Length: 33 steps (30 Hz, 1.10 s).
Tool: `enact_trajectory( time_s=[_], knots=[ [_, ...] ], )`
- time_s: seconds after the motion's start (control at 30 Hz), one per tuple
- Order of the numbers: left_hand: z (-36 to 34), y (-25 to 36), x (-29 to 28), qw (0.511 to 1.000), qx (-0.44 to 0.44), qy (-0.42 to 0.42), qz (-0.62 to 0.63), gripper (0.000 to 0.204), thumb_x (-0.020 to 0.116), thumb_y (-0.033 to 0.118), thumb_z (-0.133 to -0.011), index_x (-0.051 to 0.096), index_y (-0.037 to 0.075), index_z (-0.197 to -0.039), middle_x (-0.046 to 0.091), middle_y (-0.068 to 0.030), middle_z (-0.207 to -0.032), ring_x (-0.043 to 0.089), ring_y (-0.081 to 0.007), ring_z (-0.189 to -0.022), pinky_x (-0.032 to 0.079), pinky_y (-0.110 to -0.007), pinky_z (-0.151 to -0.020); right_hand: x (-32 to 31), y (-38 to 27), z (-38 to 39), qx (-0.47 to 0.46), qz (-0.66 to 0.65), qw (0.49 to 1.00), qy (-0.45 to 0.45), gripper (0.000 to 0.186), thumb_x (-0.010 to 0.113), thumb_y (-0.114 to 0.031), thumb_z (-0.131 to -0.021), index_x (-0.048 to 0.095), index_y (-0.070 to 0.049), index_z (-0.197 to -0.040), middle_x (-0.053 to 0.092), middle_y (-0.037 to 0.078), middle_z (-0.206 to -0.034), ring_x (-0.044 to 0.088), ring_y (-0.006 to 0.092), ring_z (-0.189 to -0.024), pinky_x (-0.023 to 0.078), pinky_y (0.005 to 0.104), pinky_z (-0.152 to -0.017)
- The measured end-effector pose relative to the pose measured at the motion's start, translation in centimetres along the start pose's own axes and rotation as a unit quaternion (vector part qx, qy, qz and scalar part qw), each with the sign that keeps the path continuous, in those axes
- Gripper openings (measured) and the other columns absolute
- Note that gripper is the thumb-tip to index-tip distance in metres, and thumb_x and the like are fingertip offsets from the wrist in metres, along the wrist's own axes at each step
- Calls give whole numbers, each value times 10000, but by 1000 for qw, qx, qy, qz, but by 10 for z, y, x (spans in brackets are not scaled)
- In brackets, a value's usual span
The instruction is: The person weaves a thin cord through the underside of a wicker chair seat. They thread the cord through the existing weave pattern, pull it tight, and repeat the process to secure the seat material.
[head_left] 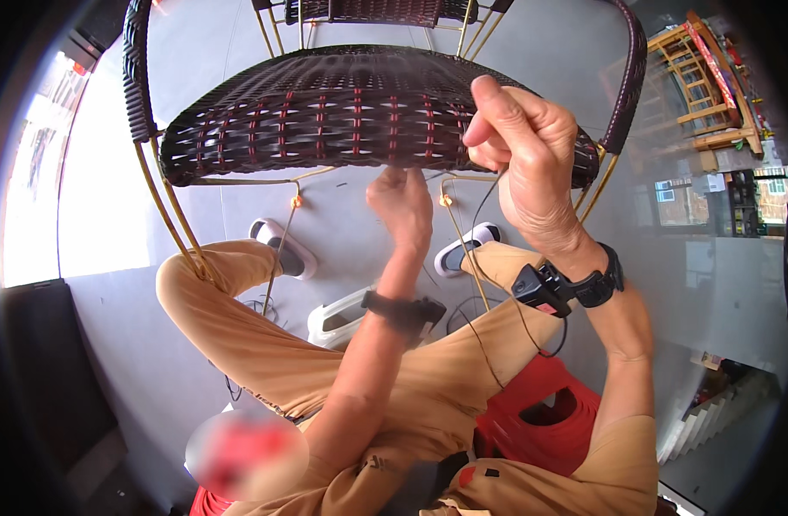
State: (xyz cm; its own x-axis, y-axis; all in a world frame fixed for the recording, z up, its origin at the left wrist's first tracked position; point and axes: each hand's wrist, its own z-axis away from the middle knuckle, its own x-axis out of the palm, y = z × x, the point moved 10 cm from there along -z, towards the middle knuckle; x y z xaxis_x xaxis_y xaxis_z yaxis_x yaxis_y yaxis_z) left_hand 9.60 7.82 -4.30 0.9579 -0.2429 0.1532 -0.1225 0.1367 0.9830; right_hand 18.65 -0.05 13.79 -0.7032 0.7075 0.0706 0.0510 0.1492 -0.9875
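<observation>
A curved seat of dark woven strands with red ones (pixel 308 125) rests in a gold metal chair frame (pixel 179 224) in front of me. My left hand (pixel 398 206) is closed at the seat's lower front edge; what its curled fingertips grip is hidden. My right hand (pixel 527 163) is raised over the seat's right part with fingers curled, and a thin dark strand (pixel 478 211) hangs from it. Beneath the seat, the frame has small orange ties (pixel 296 201).
My legs (pixel 222 318) straddle the frame's lower bars. A white object (pixel 334 318) lies between them. A red plastic stool (pixel 532 430) is beneath me. Another woven chair (pixel 377 10) stands behind. Wooden furniture (pixel 695 77) is at upper right, a dark mat (pixel 50 361) at left.
</observation>
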Motion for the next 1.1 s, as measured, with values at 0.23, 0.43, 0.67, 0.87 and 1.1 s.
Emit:
enact_trajectory(
  time_s=[0.23, 0.43, 0.67, 0.87, 1.1],
  knots=[
    [-10, -27, -1, 995, -50, -82, -12, 363, 592, 192, -811, 482, -38, -552, 417, 13, -473, 321, -68, -493, 279, -270, -449, -36, -15, 30, -86, 140, 984, 70, 354, 485, -179, -922, 574, 19, -644, 581, 83, -613, 499, 113, -544, 420, 239, -580],
    [4, 14, 4, 955, -15, -284, -82, 392, 446, 301, -909, 635, -42, -891, 652, -147, -835, 601, -220, -810, 437, -315, -758, -49, -18, 51, -137, 98, 980, 105, 220, 537, -79, -880, 610, 56, -723, 602, 79, -708, 583, 121, -681, 473, 240, -662],
    [33, 51, 27, 931, 32, -363, 0, 288, 498, 175, -886, 607, -42, -1042, 656, -112, -945, 592, -189, -848, 437, -298, -803, -61, -25, 73, -110, 281, 939, 166, 137, 577, -73, -856, 629, 24, -775, 577, 9, -622, 473, 61, -525, 372, 201, -484],
    [38, 38, 31, 920, -72, -358, 142, 198, 509, 129, -908, 611, -10, -1004, 609, -39, -813, 529, -74, -717, 430, -224, -679, -59, -10, 78, -75, 344, 931, 93, 152, 574, -84, -854, 604, 32, -759, 559, 41, -576, 444, 53, -490, 356, 215, -450],
    [39, 36, 31, 921, -139, -333, 149, 141, 502, 115, -906, 597, 12, -891, 523, 14, -681, 309, -9, -511, 253, -171, -460, -28, -7, 73, -135, 130, 982, 29, 282, 501, -174, -892, 587, 11, -697, 537, 54, -930, 507, 124, -773, 403, 264, -709]
  ],
)
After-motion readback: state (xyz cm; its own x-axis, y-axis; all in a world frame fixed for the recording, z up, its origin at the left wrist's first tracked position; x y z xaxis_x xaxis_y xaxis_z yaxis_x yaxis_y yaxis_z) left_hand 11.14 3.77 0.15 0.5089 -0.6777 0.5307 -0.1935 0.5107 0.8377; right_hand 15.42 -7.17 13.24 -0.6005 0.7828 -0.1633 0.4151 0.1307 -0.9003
